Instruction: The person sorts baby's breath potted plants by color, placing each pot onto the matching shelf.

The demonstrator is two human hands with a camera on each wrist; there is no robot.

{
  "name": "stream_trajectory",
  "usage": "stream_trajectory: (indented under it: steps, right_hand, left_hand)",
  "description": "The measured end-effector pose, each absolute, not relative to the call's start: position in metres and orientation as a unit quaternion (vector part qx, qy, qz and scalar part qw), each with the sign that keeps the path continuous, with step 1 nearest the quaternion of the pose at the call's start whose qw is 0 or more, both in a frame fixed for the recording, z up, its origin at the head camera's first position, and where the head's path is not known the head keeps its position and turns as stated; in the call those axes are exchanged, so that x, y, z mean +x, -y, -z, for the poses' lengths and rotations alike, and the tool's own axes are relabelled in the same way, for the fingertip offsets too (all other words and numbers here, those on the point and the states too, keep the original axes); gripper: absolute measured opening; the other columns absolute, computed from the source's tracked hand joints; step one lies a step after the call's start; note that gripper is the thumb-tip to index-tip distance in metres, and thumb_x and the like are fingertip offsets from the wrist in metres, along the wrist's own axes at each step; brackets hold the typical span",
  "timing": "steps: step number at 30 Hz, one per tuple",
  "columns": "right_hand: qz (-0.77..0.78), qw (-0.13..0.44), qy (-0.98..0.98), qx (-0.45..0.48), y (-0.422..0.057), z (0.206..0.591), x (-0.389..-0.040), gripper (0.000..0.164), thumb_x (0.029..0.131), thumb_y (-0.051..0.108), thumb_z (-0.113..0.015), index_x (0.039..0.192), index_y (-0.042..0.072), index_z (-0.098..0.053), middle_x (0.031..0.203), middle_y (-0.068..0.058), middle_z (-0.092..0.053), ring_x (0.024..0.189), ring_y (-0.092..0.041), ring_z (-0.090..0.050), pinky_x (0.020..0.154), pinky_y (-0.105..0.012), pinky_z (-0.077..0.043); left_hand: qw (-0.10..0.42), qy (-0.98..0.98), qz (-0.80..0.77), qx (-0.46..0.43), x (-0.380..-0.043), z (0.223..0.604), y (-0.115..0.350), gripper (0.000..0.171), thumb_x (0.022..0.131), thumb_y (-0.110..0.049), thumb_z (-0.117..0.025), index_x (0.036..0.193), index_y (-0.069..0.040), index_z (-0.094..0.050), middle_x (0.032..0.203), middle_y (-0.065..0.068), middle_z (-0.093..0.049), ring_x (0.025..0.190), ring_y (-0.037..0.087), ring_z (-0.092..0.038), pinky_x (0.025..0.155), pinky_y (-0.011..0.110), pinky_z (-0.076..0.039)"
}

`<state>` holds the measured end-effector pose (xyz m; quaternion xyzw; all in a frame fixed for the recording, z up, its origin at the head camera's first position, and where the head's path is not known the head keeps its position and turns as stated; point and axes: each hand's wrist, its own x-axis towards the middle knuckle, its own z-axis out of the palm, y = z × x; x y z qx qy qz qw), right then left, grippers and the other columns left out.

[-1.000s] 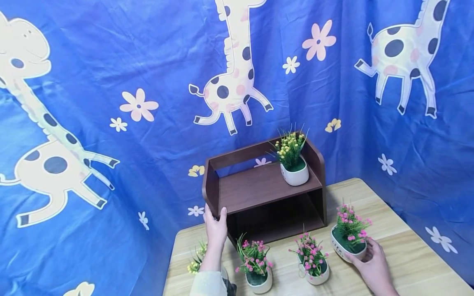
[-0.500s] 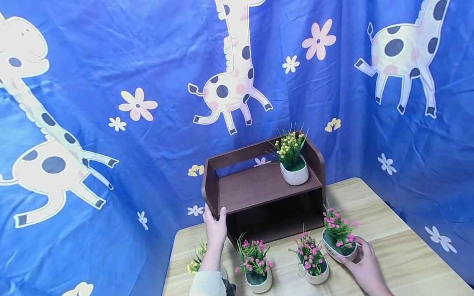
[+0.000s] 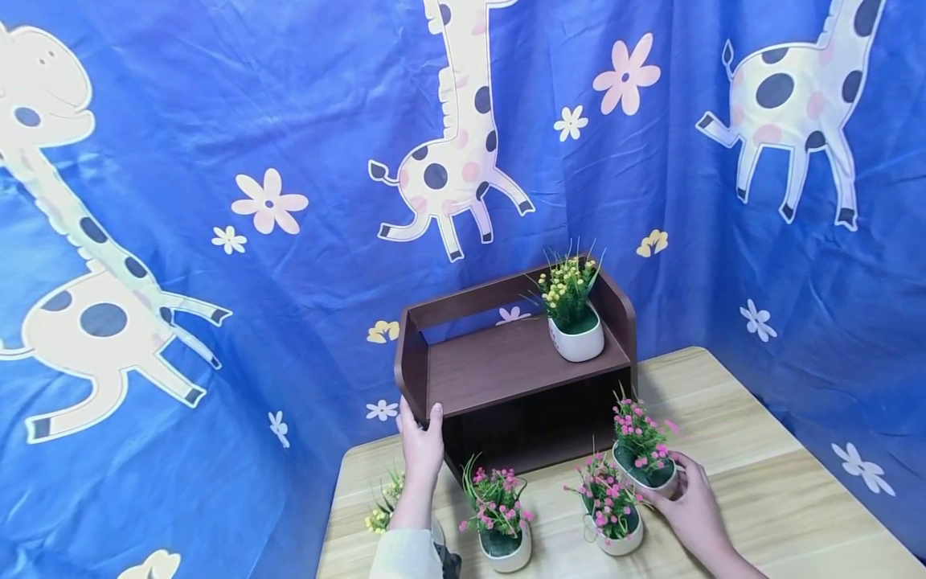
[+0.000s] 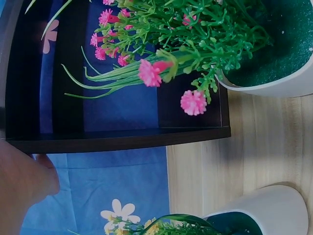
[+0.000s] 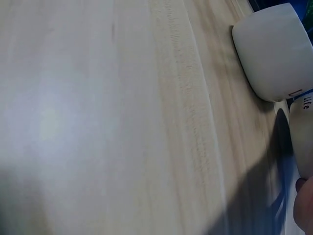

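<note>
My left hand (image 3: 422, 446) grips the left side panel of a dark brown two-tier shelf (image 3: 492, 370), thumb at the front and fingers round the outer edge. In the left wrist view, part of that hand (image 4: 24, 176) shows against the panel. My right hand (image 3: 690, 507) holds a white-potted artificial plant with pink flowers (image 3: 644, 442) by its pot, before the shelf's right end. Close to its left stands another pink-flowered potted plant (image 3: 611, 503). The right wrist view catches only a thumb (image 5: 304, 205) on the held pot (image 5: 302, 132), which bears lettering.
On the shelf top, at the right, sits a yellow-flowered potted plant (image 3: 575, 322). A third pink-flowered potted plant (image 3: 499, 523) stands at the table's front, and a yellow-flowered one (image 3: 383, 511) is partly behind the left forearm. Blue giraffe-print cloth (image 3: 311, 121) hangs behind the wooden table (image 3: 781, 482).
My right hand has carried the pink-flowered potted plant leftward, nearer the shelf opening and the neighbouring pot. The left hand keeps its hold on the shelf.
</note>
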<state>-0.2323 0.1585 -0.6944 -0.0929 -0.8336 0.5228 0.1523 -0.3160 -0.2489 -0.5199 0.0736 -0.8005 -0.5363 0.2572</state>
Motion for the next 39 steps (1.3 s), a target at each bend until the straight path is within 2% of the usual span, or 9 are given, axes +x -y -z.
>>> stream_trajectory:
  steps: [5,6,11,13,17,19,24,28,39]
  right_hand:
    - [-0.502,0.156,0.846,-0.086,-0.153,0.695,-0.244,0.099,0.066,0.039,-0.093,0.145,0.005,-0.044,0.130,-0.018,-0.056,0.099,-0.008,-0.061,0.081,-0.011,-0.046]
    - [-0.496,0.156,0.850,-0.085,-0.152,0.695,-0.247,0.099,0.065,0.040,-0.093,0.145,0.006,-0.045,0.131,-0.018,-0.055,0.098,-0.007,-0.060,0.082,-0.016,-0.048]
    - [-0.498,0.154,0.850,-0.074,-0.147,0.697,-0.257,0.099,0.066,0.035,-0.094,0.147,0.008,-0.043,0.136,-0.020,-0.051,0.107,-0.029,-0.063,0.091,-0.044,-0.052]
    - [-0.498,0.157,0.850,-0.072,-0.144,0.697,-0.259,0.098,0.066,0.030,-0.094,0.147,0.007,-0.043,0.136,-0.020,-0.051,0.108,-0.032,-0.063,0.092,-0.049,-0.050]
    - [-0.495,0.165,0.851,-0.068,-0.138,0.694,-0.265,0.095,0.067,0.025,-0.093,0.146,0.005,-0.043,0.136,-0.021,-0.051,0.107,-0.033,-0.063,0.091,-0.045,-0.049]
    - [-0.499,0.162,0.849,-0.066,-0.135,0.692,-0.267,0.095,0.069,0.027,-0.092,0.146,0.003,-0.042,0.136,-0.021,-0.050,0.105,-0.034,-0.063,0.085,-0.043,-0.052]
    - [-0.500,0.151,0.849,-0.074,-0.130,0.691,-0.273,0.097,0.071,0.033,-0.091,0.147,0.001,-0.039,0.139,-0.025,-0.047,0.108,-0.039,-0.061,0.088,-0.054,-0.054]
    - [-0.496,0.146,0.851,-0.086,-0.128,0.690,-0.279,0.100,0.070,0.034,-0.091,0.148,0.000,-0.038,0.144,-0.028,-0.045,0.119,-0.048,-0.056,0.099,-0.065,-0.046]
    - [-0.476,0.144,0.861,-0.104,-0.121,0.688,-0.289,0.101,0.067,0.024,-0.091,0.147,-0.005,-0.036,0.144,-0.033,-0.041,0.122,-0.056,-0.050,0.104,-0.067,-0.041]
  left_hand:
    - [0.258,0.802,0.533,0.077,-0.316,0.521,0.251,0.072,0.098,-0.024,-0.065,0.158,-0.033,-0.026,0.142,0.022,-0.040,0.134,0.037,-0.044,0.117,0.056,-0.032]
    - [0.258,0.802,0.534,0.077,-0.316,0.521,0.251,0.072,0.098,-0.023,-0.065,0.158,-0.033,-0.026,0.142,0.023,-0.040,0.134,0.038,-0.044,0.116,0.056,-0.032]
    - [0.258,0.802,0.532,0.077,-0.316,0.522,0.250,0.072,0.098,-0.022,-0.065,0.159,-0.031,-0.026,0.143,0.023,-0.040,0.135,0.038,-0.043,0.117,0.056,-0.032]
    - [0.259,0.802,0.532,0.078,-0.315,0.521,0.250,0.073,0.098,-0.022,-0.065,0.159,-0.031,-0.027,0.143,0.022,-0.041,0.135,0.037,-0.043,0.117,0.055,-0.032]
    - [0.261,0.800,0.534,0.077,-0.315,0.521,0.250,0.072,0.097,-0.021,-0.065,0.158,-0.031,-0.027,0.142,0.022,-0.041,0.135,0.037,-0.043,0.117,0.055,-0.031]
    - [0.260,0.800,0.535,0.076,-0.315,0.520,0.250,0.072,0.097,-0.021,-0.065,0.158,-0.031,-0.027,0.142,0.022,-0.041,0.135,0.036,-0.043,0.118,0.055,-0.031]
    - [0.259,0.800,0.537,0.077,-0.315,0.520,0.249,0.072,0.098,-0.021,-0.065,0.159,-0.030,-0.027,0.143,0.022,-0.040,0.136,0.036,-0.042,0.118,0.055,-0.031]
    - [0.258,0.800,0.536,0.078,-0.315,0.520,0.249,0.072,0.098,-0.020,-0.065,0.158,-0.029,-0.027,0.143,0.022,-0.040,0.136,0.036,-0.042,0.118,0.054,-0.031]
    - [0.258,0.797,0.541,0.068,-0.314,0.519,0.247,0.071,0.098,-0.021,-0.064,0.158,-0.030,-0.027,0.143,0.020,-0.040,0.137,0.034,-0.042,0.118,0.053,-0.032]
